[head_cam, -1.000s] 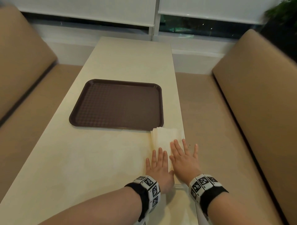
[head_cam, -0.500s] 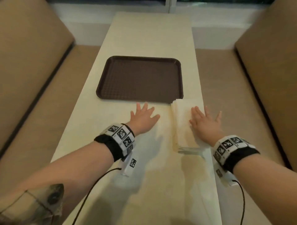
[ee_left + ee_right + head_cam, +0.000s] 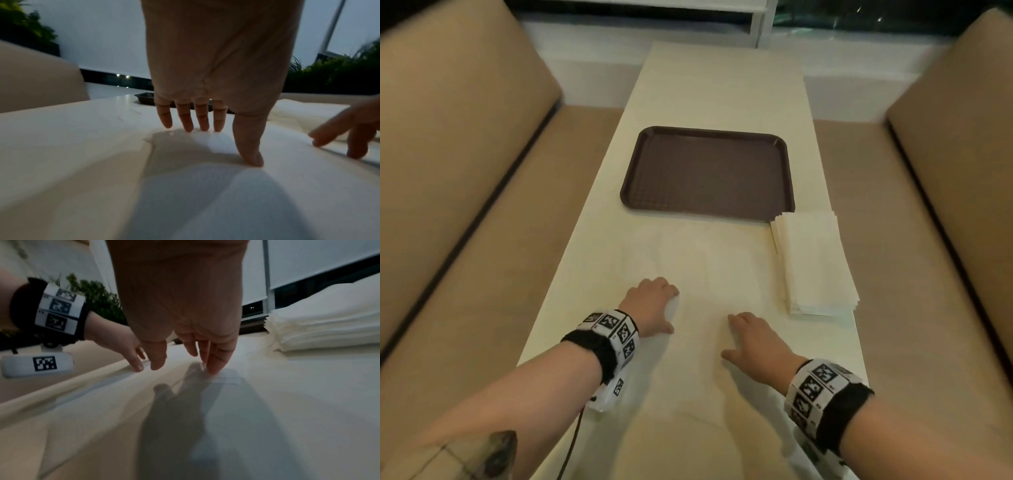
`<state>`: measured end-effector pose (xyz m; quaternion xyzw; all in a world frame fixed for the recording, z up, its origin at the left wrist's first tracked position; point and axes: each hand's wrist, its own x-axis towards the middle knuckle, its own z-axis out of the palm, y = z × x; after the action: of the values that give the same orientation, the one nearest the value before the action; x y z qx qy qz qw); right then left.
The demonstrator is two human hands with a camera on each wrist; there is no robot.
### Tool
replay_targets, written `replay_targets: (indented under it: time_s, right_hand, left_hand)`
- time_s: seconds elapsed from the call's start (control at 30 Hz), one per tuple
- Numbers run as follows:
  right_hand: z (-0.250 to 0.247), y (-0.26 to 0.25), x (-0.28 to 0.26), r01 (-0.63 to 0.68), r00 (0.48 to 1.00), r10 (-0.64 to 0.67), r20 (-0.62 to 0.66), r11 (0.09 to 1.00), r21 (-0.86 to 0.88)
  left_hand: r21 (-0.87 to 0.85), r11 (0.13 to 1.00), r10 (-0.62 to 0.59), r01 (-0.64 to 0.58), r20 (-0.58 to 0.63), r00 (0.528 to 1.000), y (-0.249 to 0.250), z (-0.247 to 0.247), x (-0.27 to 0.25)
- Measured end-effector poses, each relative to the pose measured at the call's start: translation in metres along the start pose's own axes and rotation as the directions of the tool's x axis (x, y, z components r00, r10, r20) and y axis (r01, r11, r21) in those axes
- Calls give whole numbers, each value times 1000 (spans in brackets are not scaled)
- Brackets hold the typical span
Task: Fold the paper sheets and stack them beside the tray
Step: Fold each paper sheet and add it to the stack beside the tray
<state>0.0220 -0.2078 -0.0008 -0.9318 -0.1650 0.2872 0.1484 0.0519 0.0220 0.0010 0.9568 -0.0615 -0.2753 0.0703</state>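
A dark brown tray (image 3: 709, 171) sits empty at the middle of the cream table (image 3: 722, 85). Off its near right corner lies a stack of folded white paper sheets (image 3: 815, 263), by the table's right edge. An unfolded sheet (image 3: 705, 267) lies flat between the tray and me. My left hand (image 3: 654, 301) rests on it with fingertips and thumb touching the paper (image 3: 205, 194). My right hand (image 3: 750, 337) touches the same sheet nearer to me, left of the stack (image 3: 324, 327), fingers pointing down (image 3: 213, 363). Neither hand holds anything.
Tan padded benches run along the table's left side (image 3: 465, 171) and right side (image 3: 945, 171). A window wall closes the far end. The stack lies very close to the table's right edge.
Both hands have left the stack. The left hand moved off to the left first, then both drew back toward me onto the flat sheet. The head view has shifted.
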Motion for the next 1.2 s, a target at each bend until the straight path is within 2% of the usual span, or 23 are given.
replay_targets:
  time_s: [0.07, 0.13, 0.17, 0.27, 0.33, 0.4, 0.47, 0.57, 0.67, 0.77, 0.9, 1.0, 1.03, 1.07, 1.1, 1.13, 1.17, 1.2]
  right_hand:
    - [7, -4, 4, -48, 998, 48, -28, 999, 17]
    - [9, -7, 7, -123, 988, 135, -69, 981, 151]
    - [7, -9, 10, -173, 976, 202, -82, 947, 272]
    - [1, -12, 19, -254, 926, 369, -78, 763, 595]
    - [0, -13, 25, -263, 911, 405, -78, 716, 646]
    - [0, -15, 27, -255, 907, 409, -102, 725, 640]
    - [0, -19, 25, -215, 905, 407, -128, 694, 687]
    - [-7, -23, 18, -118, 897, 406, -175, 601, 791]
    - [-22, -26, 6, -9, 895, 387, -221, 512, 859]
    - [-43, -30, -6, 87, 910, 348, -225, 371, 925]
    - [-79, -37, -22, 203, 948, 200, -246, 213, 956]
    - [-112, -43, -36, 287, 945, 123, -302, 128, 949]
    - [-121, -46, -38, 333, 929, 118, -351, 153, 931]
    - [-128, -49, -40, 381, 893, 140, -428, 270, 884]
    - [-133, -54, -42, 409, 827, 178, -533, 458, 789]
    - [-135, -60, -47, 405, 724, 217, -655, 635, 658]
    - [-136, -68, -54, 398, 595, 226, -771, 751, 527]
    - [-136, -77, -63, 420, 495, 190, -848, 802, 425]
  left_hand:
    - [55, 998, 19, -17, -39, 999, -2, 2, 2]
    - [75, 997, 17, -13, -52, 998, -5, 3, 5]
    - [81, 997, 23, -18, -52, 998, -5, 2, 6]
    - [128, 989, 76, -78, 20, 997, 1, -3, 10]
    - [145, 984, 97, -106, 69, 993, 9, -8, 18]
    - [116, 987, 102, -113, 94, 990, 18, -13, 26]
    - [113, 982, 141, -153, 105, 984, 27, -18, 32]
    - [130, 963, 216, -237, 153, 964, 32, -28, 36]
    - [-89, 938, 344, -334, 141, 928, 20, -50, 28]
    - [-320, 855, 464, -408, 119, 878, 12, -86, 3]
    - [-351, 819, 506, -454, 68, 860, 16, -142, -43]
    - [-410, 769, 535, -490, -7, 845, 27, -176, -78]
    - [-422, 752, 536, -506, -54, 843, 32, -184, -89]
    - [-425, 736, 535, -527, -113, 837, 38, -190, -97]
    - [-428, 719, 528, -547, -175, 831, 44, -195, -104]
    - [-435, 706, 512, -559, -230, 827, 49, -198, -109]
    - [-444, 696, 495, -565, -273, 825, 54, -200, -113]
    - [-449, 686, 480, -572, -312, 820, 58, -202, -115]
